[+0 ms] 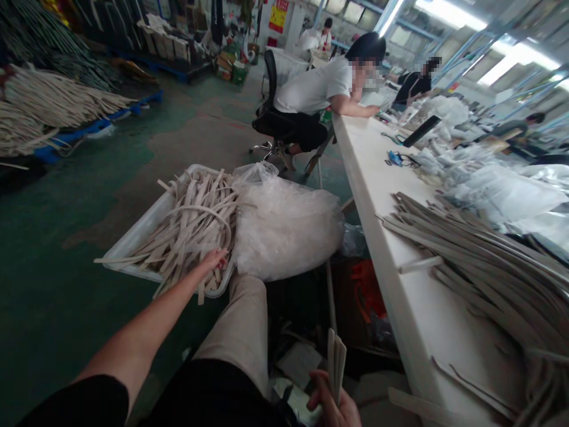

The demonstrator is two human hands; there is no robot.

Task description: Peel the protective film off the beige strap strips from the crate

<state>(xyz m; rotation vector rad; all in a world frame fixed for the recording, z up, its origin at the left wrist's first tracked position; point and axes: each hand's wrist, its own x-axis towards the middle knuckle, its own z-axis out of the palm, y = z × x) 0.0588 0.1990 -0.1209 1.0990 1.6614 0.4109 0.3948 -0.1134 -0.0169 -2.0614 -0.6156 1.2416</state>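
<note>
My left hand (pixel 215 259) reaches out over the near right side of a white plastic bin (pixel 217 292). It is close to a heap of flat beige strips (pixel 186 228) there, some of which stick out past the rim. Its fingers are small and blurred, so their grip does not show. Low in the view, beside the table edge, my right hand (pixel 333 406) is closed around a small bundle of beige strips (pixel 336 362), held upright.
A stuffed clear plastic bag (pixel 288 225) leans against the bin. On the white table (pixel 377 219) lie long beige strips (pixel 484 261) and plastic bags (pixel 502 184). A person in a white shirt (pixel 311 89) sits at its far end. More strips lie on pallets (pixel 57 95) to the left.
</note>
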